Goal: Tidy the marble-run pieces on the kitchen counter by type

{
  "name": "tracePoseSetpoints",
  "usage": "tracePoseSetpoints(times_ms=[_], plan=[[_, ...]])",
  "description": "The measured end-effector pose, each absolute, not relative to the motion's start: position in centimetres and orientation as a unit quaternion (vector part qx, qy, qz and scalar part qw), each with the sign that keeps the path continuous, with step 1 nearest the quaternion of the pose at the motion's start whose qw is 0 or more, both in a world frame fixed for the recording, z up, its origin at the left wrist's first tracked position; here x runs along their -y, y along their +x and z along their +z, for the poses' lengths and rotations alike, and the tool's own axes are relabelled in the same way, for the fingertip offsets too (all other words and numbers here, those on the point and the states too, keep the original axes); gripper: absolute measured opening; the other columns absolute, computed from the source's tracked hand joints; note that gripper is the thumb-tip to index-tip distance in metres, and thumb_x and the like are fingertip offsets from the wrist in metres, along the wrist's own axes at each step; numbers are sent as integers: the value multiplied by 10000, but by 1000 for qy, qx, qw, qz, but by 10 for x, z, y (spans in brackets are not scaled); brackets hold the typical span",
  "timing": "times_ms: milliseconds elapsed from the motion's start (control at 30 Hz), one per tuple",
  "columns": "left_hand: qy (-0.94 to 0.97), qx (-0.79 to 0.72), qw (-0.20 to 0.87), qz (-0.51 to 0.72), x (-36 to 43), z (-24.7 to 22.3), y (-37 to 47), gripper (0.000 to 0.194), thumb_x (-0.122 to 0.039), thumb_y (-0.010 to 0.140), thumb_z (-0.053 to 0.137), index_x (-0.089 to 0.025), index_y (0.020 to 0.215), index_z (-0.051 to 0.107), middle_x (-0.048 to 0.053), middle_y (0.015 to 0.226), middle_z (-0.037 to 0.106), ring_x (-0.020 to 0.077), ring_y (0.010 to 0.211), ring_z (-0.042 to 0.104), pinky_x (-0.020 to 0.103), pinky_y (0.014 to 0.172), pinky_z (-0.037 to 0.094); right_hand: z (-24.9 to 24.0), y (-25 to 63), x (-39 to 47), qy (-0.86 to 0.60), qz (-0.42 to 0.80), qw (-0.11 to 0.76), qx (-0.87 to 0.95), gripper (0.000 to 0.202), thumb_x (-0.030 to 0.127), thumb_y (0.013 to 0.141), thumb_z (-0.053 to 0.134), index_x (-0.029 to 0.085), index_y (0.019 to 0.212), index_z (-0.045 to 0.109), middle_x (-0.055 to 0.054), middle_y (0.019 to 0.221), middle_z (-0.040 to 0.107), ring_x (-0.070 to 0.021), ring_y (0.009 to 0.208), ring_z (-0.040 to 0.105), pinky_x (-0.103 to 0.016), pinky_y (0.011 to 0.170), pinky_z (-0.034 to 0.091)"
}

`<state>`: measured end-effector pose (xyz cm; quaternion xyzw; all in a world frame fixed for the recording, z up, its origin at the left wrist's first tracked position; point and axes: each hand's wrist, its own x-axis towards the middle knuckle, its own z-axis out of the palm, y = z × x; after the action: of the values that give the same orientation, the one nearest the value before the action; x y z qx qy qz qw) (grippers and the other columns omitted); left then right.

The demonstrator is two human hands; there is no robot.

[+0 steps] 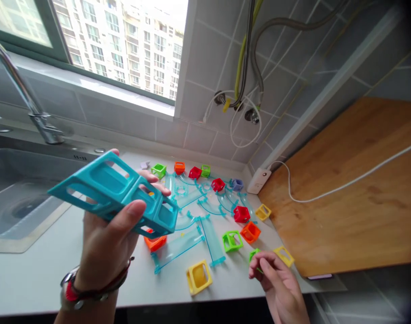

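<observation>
My left hand [107,238] is closed around a teal plastic frame block [137,191] with cut-out windows, raised over the counter left of the other pieces. Its thumb lies across the near side. My right hand [281,283] is at the counter's front edge on the right, fingers curled and thumb against them. A green cube [255,255] shows partly behind its fingertips; I cannot tell whether they touch it. Close by are a yellow cube frame [284,256], another green cube [232,241] and an orange cube [250,232]. A yellow cube [199,277] lies nearer the middle.
Clear teal track pieces [180,247] lie spread over the white counter [33,283], with red cubes [241,214] and others among them. A sink [9,175] with a faucet [46,128] is on the left. A wooden board [354,193] and white power strip [259,180] border the right.
</observation>
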<state>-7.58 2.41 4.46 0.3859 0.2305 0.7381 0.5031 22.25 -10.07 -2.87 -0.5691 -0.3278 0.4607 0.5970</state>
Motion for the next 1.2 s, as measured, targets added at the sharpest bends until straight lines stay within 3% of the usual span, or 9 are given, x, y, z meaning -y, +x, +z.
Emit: tracePoseSetpoints(times_ms=[133,233,333,533,700,867,1000,1133,1200], plan=[[288,-187,499,796,-36,46,-105,399,-436,826,739,-217,1154,681,27,909,713,210,764,691,333,604,626,-26,211,75,-564,433,579,399,219,422,873,750,209,923,753,-52,795,702,-179,723,643,-290,714,547],[254,-187,533,786,-42,43,-116,563,-632,899,572,-159,1190,660,43,832,702,205,695,678,342,590,613,-15,202,59,-554,402,543,488,194,405,906,711,218,937,755,-58,817,709,-188,733,653,-296,719,553],[242,-183,604,737,-46,36,-115,666,-731,898,471,-181,1232,639,57,826,696,216,658,677,371,593,604,7,194,47,-533,376,469,596,160,359,941,666,227,951,756,-64,872,707,-202,783,665,-303,740,556],[199,-139,674,698,-39,34,-116,558,-639,893,552,-175,1184,658,41,816,646,150,590,605,296,533,542,60,173,30,-480,259,350,762,130,256,966,626,254,1016,746,-58,942,726,-221,926,683,-317,865,529],[217,-104,605,759,-30,39,-143,473,-622,885,580,-236,1143,669,9,829,627,110,605,549,226,524,515,83,169,18,-553,213,342,729,197,354,991,589,225,1039,730,-57,909,747,-199,821,709,-283,752,557],[185,-239,584,754,-37,40,-131,535,-644,890,533,-182,1120,672,42,797,696,183,595,648,328,540,574,100,187,-17,-576,203,347,712,308,443,976,602,175,1053,731,-81,893,758,-207,799,706,-302,717,567],[330,-299,574,687,-36,30,-96,568,-641,886,580,-171,1194,665,71,844,729,212,616,678,323,548,555,131,186,-42,-541,232,276,759,344,441,944,655,175,1150,727,-85,966,768,-206,845,702,-300,721,564],[605,-341,408,593,-24,22,-71,482,-442,894,695,-218,1316,637,39,910,737,194,740,661,297,716,526,161,162,-39,-454,261,198,829,524,368,828,797,238,1320,674,-74,1171,735,-216,952,688,-295,752,567],[680,-339,367,537,-20,22,-64,464,-388,919,674,-236,1353,608,26,930,738,183,749,649,292,745,504,166,149,-34,-425,258,173,850,619,352,776,843,255,1356,651,-56,1177,734,-198,922,692,-285,754,562]])
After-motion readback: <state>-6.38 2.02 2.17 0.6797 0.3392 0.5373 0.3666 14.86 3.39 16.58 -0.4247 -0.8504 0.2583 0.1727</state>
